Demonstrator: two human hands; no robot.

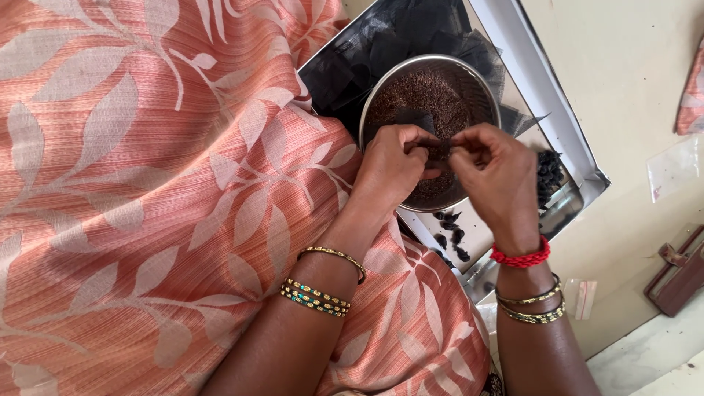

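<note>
Both hands meet just above a round steel bowl [381, 88] filled with small dark brown seeds [429, 95]. The left hand [389, 169] and the right hand [495, 172] each pinch one edge of a small square of black net cloth [438, 150], fingertips closed on it and drawn close together, so that anything slipping from the cloth would likely fall back into the bowl. Beyond the hands, a heap of loose black net pieces [396, 37] lies on a steel tray [546, 88] that carries the bowl. Below the right hand, a few small black tied bundles [451, 235] sit on the tray, with a larger cluster of them [548, 176] just past the right wrist. A peach leaf-patterned garment [147, 183] covers the lap beside the left hand.
</note>
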